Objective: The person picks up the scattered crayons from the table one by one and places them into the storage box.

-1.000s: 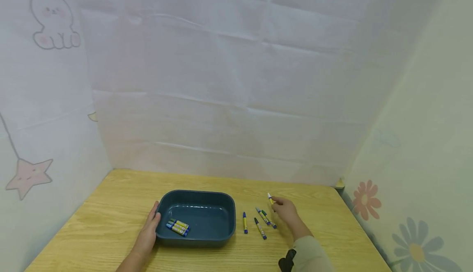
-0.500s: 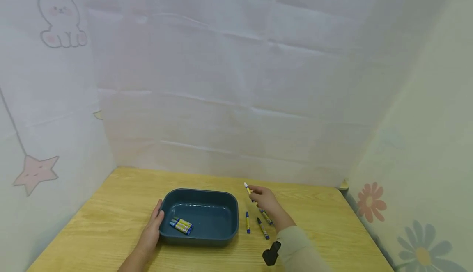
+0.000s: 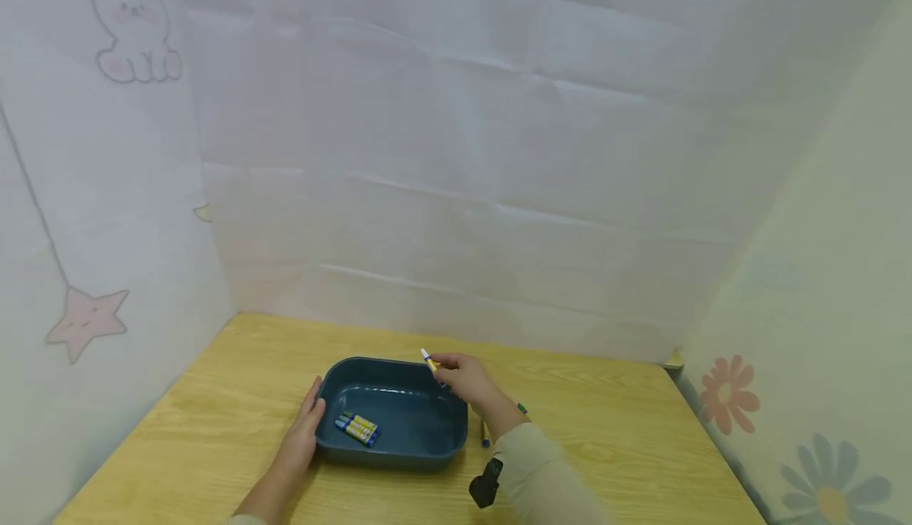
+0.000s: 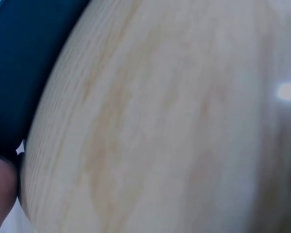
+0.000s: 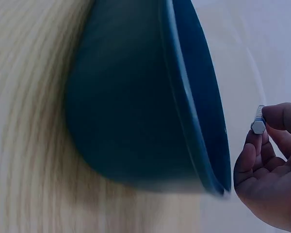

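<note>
A dark blue rectangular basin (image 3: pixel 392 458) sits on the table in the head view. My left hand (image 3: pixel 298 439) rests against its left side, fingers fairly straight along the outer wall and thumb by the rim. Over the basin's back right corner, my right hand (image 3: pixel 466 381) pinches a white-tipped crayon (image 3: pixel 429 361) in a yellow wrapper. The right wrist view shows this crayon's (image 5: pixel 258 127) six-sided end between thumb and fingers, beside the basin's rim. Inside the basin, several yellow-wrapped crayons (image 3: pixel 359 428) lie together at the left.
To the right of the basin, a blue-ended crayon (image 3: pixel 486 435) and a green-tipped crayon (image 3: pixel 523 409) show partly on the wooden table (image 3: pixel 613 446); my right arm covers the area around them. Printed cloth walls (image 3: pixel 456 192) stand behind and at both sides.
My right hand has carried the white-tipped crayon leftward from the right of the loose crayons to over the basin's back right corner. My left hand has stayed at the basin's side.
</note>
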`<state>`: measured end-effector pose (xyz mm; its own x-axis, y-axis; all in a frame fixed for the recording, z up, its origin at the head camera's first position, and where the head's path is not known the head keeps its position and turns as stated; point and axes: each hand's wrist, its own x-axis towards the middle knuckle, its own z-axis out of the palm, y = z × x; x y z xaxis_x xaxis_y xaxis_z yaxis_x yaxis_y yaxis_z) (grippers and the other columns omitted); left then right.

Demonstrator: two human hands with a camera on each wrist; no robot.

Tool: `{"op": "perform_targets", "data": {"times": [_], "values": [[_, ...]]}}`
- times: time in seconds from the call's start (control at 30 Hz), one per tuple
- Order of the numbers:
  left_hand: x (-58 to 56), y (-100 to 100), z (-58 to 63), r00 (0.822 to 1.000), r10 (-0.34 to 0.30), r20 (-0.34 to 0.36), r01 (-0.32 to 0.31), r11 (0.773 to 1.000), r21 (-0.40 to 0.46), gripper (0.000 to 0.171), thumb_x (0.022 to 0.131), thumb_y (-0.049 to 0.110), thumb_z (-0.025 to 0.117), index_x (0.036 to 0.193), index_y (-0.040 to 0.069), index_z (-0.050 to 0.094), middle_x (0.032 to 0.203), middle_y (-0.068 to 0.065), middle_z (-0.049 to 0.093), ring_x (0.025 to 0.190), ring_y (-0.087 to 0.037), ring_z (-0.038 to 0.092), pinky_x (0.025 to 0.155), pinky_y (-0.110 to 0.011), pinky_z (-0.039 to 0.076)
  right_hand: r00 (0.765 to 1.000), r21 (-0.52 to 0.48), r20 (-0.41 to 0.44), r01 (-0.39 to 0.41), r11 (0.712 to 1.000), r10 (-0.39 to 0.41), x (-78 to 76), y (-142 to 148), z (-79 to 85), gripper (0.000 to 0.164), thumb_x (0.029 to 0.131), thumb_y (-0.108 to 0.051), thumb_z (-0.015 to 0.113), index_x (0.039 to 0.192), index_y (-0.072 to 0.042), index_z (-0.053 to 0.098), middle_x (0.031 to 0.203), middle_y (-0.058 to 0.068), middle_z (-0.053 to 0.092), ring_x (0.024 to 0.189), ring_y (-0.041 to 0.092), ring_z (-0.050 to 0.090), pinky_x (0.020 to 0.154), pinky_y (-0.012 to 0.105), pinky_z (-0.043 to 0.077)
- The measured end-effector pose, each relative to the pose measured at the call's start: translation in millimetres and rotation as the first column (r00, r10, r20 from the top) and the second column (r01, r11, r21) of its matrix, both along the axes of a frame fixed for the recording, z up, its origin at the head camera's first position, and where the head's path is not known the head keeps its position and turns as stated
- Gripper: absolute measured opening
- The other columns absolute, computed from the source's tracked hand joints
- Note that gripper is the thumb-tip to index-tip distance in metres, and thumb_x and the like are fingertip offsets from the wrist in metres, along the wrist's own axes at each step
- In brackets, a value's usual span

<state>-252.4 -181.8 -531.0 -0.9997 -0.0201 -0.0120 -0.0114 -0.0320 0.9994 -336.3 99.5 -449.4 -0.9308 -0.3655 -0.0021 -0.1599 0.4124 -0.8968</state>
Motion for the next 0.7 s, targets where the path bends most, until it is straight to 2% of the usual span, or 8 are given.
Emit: {"op": "perform_targets", "data": {"times": [0.23,0.4,0.6,0.7], "values": [[0.5,1.1,-0.2,1.0,0.002,-0.016,-0.002,1.0,-0.002,0.062,0.108,0.032,0.028,0.158,0.008,0.0,0.166,-0.012,-0.009,0.15,-0.039,-0.014,0.12,-0.061,-0.009,0.999,0.026,0.023,-0.037,0.999,0.036,8.4,-37.7,-8.7,0.034,0.093,-0.007,0.061,0.127,0.0,0.064,0.115,0.017,0.067,0.088,0.015,0.059,0.07,0.028,0.048],[0.7,2.8,-0.8,1.0,0.006,-0.022,-0.006,1.0,-0.008,0.061,0.108,0.029,0.028,0.158,0.006,0.001,0.165,-0.015,-0.009,0.15,-0.041,-0.014,0.119,-0.062,-0.009,0.996,0.064,0.038,-0.078,0.995,0.075,14.4,-58.4,-20.9,0.032,0.092,-0.005,0.063,0.124,-0.001,0.066,0.109,0.014,0.069,0.086,0.012,0.059,0.072,0.029,0.051],[0.8,2.3,0.6,1.0,-0.008,-0.027,0.008,1.0,-0.013,0.06,0.108,0.028,0.026,0.157,0.005,0.0,0.165,-0.015,-0.009,0.15,-0.04,-0.014,0.119,-0.062,-0.009,0.991,0.154,0.035,-0.13,0.98,0.126,14.4,-79.4,-34.7,0.028,0.089,-0.004,0.064,0.117,-0.004,0.071,0.099,0.008,0.069,0.077,0.011,0.054,0.062,0.024,0.045],[0.0,1.3,1.4,0.999,-0.012,-0.031,0.011,1.0,-0.02,0.06,0.109,0.029,0.025,0.157,0.005,-0.001,0.165,-0.016,-0.01,0.15,-0.041,-0.014,0.118,-0.063,-0.009,0.988,0.16,0.048,-0.149,0.976,0.144,14.1,-87.7,-38.9,0.026,0.089,-0.002,0.064,0.114,-0.003,0.072,0.101,0.007,0.07,0.078,0.011,0.053,0.063,0.025,0.047]]}}
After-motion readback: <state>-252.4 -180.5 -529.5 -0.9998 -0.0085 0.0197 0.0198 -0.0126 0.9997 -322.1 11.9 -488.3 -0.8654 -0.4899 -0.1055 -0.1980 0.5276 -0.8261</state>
